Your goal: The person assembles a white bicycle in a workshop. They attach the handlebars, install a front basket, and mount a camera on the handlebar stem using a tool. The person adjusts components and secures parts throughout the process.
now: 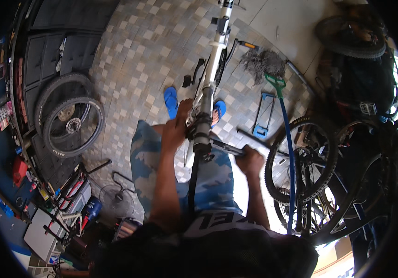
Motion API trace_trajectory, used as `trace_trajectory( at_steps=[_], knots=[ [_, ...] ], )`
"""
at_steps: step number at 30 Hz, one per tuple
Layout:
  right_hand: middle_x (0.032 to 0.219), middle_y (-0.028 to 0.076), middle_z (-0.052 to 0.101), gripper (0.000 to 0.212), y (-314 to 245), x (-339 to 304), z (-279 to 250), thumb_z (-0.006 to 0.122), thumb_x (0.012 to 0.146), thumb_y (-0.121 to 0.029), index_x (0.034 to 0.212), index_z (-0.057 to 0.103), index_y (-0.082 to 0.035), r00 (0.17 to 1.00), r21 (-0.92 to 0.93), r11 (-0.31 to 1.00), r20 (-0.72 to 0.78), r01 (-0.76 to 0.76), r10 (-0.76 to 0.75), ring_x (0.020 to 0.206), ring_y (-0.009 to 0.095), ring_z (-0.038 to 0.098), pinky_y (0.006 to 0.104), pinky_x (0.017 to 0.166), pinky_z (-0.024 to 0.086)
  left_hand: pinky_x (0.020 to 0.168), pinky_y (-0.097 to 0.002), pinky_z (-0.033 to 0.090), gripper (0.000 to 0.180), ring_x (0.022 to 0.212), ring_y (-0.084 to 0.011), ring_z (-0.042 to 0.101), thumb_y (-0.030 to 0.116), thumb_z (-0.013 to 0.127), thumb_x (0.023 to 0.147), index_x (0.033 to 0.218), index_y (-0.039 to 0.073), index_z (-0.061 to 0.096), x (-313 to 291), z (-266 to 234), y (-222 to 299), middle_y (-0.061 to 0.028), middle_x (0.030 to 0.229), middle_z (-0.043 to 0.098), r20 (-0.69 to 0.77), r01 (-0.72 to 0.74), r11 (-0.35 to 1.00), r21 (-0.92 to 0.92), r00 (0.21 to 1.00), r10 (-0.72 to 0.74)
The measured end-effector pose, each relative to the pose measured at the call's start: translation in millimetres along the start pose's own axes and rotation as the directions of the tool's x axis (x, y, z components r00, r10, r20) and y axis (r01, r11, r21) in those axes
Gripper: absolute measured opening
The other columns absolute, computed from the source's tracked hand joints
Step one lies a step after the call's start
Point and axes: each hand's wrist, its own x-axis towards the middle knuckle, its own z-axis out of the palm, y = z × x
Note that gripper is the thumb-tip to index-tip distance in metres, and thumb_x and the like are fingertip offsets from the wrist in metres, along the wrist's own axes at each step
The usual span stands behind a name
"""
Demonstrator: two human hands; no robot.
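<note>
A white bicycle frame (214, 60) stands upright in front of me, running from the top of the view down to my lap. Around its near end is a dark cylindrical part (202, 132). My left hand (176, 127) presses against the left side of the frame there, fingers curled and partly hidden behind it. On the other side my right hand (250, 160) is closed round the end of a long dark tool handle (227, 147), which reaches left to the frame's near end. What the tool's far end touches is hidden. A crank arm with a pedal (247, 45) sticks out farther up.
Two bicycle wheels (74, 147) lean at the left by dark cabinets. To the right are a mop (266, 65) with a blue pole, a blue stand (260, 131) on the tiled floor, and several bicycles. A fan (117, 198) stands near tools at the lower left.
</note>
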Motion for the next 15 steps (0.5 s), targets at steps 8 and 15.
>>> trace_trajectory(
  at_steps=[8,15],
  knots=[
    [0.08,0.017,0.073,0.038,-14,-43,20,0.08,0.075,-0.044,0.086,0.072,-0.009,0.952,0.314,0.92,0.267,-0.235,0.152,0.076,0.039,0.071,0.0465,0.073,0.056,0.079,-0.0539,0.049,0.046,0.089,-0.0466,0.066,0.039,0.045,0.105,0.093,0.004,0.072,-10,-47,102,-0.026,0.087,0.069,0.442,-0.348,0.689,0.636,0.896,0.045],
    [0.079,0.016,0.071,0.037,-6,-33,6,0.08,0.081,-0.038,0.095,0.065,-0.007,0.945,0.411,0.911,0.307,-0.029,-0.108,0.078,0.038,0.07,0.0465,0.071,0.055,0.078,-0.0475,0.051,0.045,0.085,-0.0433,0.066,0.041,0.05,0.104,0.104,0.003,0.074,7,-68,84,-0.0242,0.085,0.069,0.524,-0.422,0.713,0.56,0.847,0.09]
  ],
)
